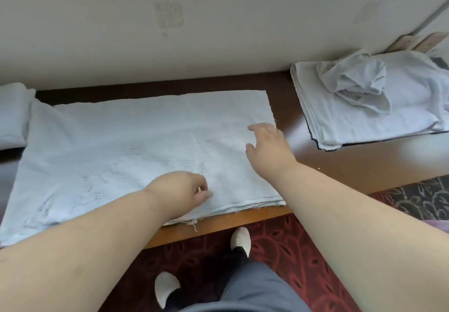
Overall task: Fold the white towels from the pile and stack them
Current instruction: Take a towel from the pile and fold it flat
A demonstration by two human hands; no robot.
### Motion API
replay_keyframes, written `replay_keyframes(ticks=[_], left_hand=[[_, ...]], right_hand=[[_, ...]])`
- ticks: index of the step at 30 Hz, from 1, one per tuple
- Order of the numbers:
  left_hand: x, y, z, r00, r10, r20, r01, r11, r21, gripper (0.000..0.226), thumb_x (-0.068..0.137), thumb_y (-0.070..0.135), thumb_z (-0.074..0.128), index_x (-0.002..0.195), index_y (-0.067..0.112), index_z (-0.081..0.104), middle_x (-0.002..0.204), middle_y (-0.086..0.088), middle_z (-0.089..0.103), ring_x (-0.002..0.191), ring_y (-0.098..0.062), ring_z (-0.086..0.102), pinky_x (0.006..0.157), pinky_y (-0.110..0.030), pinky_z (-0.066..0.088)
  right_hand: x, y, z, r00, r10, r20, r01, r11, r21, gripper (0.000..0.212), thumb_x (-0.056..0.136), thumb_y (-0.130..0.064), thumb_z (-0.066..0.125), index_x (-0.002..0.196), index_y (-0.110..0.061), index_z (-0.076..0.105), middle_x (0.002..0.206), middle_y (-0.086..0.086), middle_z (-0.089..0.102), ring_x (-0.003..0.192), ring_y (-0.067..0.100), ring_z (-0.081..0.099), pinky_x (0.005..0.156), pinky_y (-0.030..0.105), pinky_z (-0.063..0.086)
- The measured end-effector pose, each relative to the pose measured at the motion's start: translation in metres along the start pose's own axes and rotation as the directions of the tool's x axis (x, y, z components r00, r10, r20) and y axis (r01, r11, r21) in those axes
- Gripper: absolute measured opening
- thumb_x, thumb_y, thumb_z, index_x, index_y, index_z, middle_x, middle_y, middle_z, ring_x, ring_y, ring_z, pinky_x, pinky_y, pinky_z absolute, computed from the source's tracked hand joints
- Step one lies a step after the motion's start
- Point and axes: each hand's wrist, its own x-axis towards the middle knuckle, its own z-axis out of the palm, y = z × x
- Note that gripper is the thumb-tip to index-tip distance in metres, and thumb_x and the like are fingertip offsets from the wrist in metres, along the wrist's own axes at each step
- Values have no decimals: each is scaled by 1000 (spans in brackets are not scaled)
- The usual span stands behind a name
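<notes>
A white towel (136, 146) lay spread flat on the wooden counter (340, 166), already doubled, to judge by the layered frayed edges along its near side; the fold in hand looked like the second one, not yet begun. The left hand (184, 190) rested low on the near edge of the towel, its fingers (205, 193) curled as if pinching the cloth, though the pinch itself was hidden under the hand, so I could not tell for sure. The right hand (269, 149) hovered at the towel's right end, fingers loosened and spread, grasping nothing. My guess: the next move called for the right hand to take that right edge and carry it leftward across, while the left held the near hem steady and corners were matched. To the right, well apart, sat a stack of folded towels (359, 122) with one crumpled towel (357, 80) on top, which would need shifting before stacking. Another white bundle (13, 114) showed at the far left, touching the spread towel's corner. Nothing lay in the fold's path. Patterned red carpet (279, 251) below.
</notes>
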Motion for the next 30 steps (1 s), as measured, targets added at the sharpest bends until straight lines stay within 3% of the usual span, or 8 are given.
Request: replay_keyframes(ticks=[3, 6, 10, 15, 20, 25, 28, 30], left_hand=[[50, -1, -27, 920, 33, -391, -17, 999, 44, 34, 100, 39, 41, 131, 35, 53, 132, 7, 57, 121, -20, 51, 94, -33, 41], [88, -9, -31, 943, -121, -311, 174, 974, 146, 58, 101, 43, 33, 154, 33, 12, 162, -1, 16, 148, -26, 10, 117, -48, 10], [99, -24, 1, 942, -227, -249, 286, 929, 234, 70, 90, 66, 13, 148, 41, -19, 161, 5, -19, 146, -30, -21, 112, -62, -10], [112, -8, 10, 945, -152, -290, 220, 951, 219, 85, 77, 82, 10, 146, 43, -22, 159, 4, -24, 143, -29, -29, 110, -60, -19], [109, 5, 18, 951, -23, -309, 100, 967, 234, 79, 83, 77, 11, 147, 43, -19, 159, 3, -23, 143, -21, -30, 115, -49, -19], [22, -54, 44, 881, -333, -335, 405, 898, 171, 73, 82, 78, -4, 136, 45, -39, 149, 5, -44, 138, -18, -40, 114, -49, -21], [-21, -80, 53, 832, -432, -348, 494, 862, 110, 72, 83, 75, -4, 144, 45, -27, 152, 7, -40, 140, -16, -36, 115, -47, -21], [-44, -95, 59, 737, -557, -383, 605, 796, 7, 71, 86, 73, -3, 148, 44, -19, 158, 5, -29, 143, -17, -31, 115, -47, -19]], right_hand=[[53, -34, 15, 987, -158, -4, 158, 987, 24, 47, 101, -24, 41, 148, -24, 40, 160, 1, 26, 148, 22, 17, 120, 41, 19], [89, -30, 37, 974, -185, 127, 200, 973, -115, 52, 104, -37, 33, 155, -29, 26, 166, 0, 9, 153, 21, -1, 123, 44, 4], [94, 10, 64, 963, -183, 200, 234, 932, -276, 74, 92, -72, 17, 156, -38, 3, 166, -4, -8, 151, 20, -16, 121, 46, -11], [113, 42, 58, 978, -176, 107, 201, 931, -306, 84, 85, -83, 12, 155, -38, 4, 167, 0, -3, 152, 22, -13, 121, 49, -10], [135, 86, 31, 976, -175, 131, 211, 914, -348, 86, 83, -85, 7, 155, -39, 0, 167, 0, -5, 152, 22, -12, 122, 48, -6], [140, 93, 14, 968, -140, 209, 213, 898, -386, 91, 80, -88, 8, 155, -37, -2, 166, 1, -6, 152, 24, -10, 122, 52, -2], [121, 65, 20, 988, -123, 91, 141, 967, -214, 85, 85, -79, 14, 156, -33, 4, 166, 4, -4, 152, 24, -8, 120, 54, -1], [90, 47, 38, 968, -235, 86, 247, 950, -191, 75, 91, -71, 11, 156, -34, 1, 167, 4, -2, 152, 22, -8, 120, 53, 0]])
